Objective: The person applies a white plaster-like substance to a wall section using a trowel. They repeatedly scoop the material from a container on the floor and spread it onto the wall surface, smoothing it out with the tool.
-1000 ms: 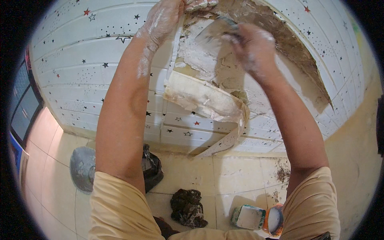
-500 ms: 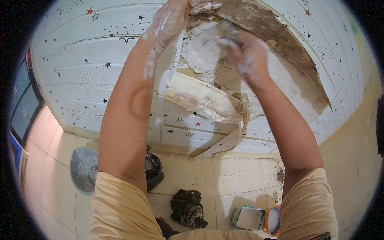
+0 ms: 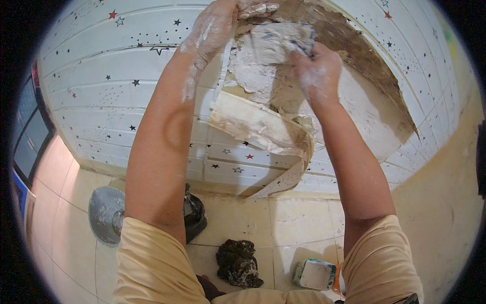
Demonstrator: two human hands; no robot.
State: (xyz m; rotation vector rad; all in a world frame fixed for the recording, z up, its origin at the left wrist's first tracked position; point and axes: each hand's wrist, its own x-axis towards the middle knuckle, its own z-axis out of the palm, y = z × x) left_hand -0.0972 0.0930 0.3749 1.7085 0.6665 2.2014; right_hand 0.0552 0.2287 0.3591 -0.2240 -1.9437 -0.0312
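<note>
A torn opening in the white star-patterned wall panel bares a rough patch of wall (image 3: pixel 364 96) with white putty on it. My right hand (image 3: pixel 321 68) grips the right edge of a flat, rectangular putty spreader (image 3: pixel 281 43), smeared white and lying close to the wall. At the upper left rim of the opening is my left hand (image 3: pixel 215 23), dusted white, its visible fingers stretched out along the edge; its top is cut off by the frame. Below the opening a peeled strip of panel (image 3: pixel 260 124) hangs folded, its pale back showing.
On the tiled floor stand a grey dusty basin (image 3: pixel 105 215), a black bag (image 3: pixel 195 218) partly behind my left arm, and a dark crumpled clump (image 3: pixel 238 263). A square tub (image 3: pixel 315 275) with white contents sits beside an orange container (image 3: pixel 336 278), half hidden by my right sleeve.
My right hand has shifted slightly right with the spreader, which now shows its white-smeared face more plainly. My right arm has moved inward; my left hand has stayed at the edge.
</note>
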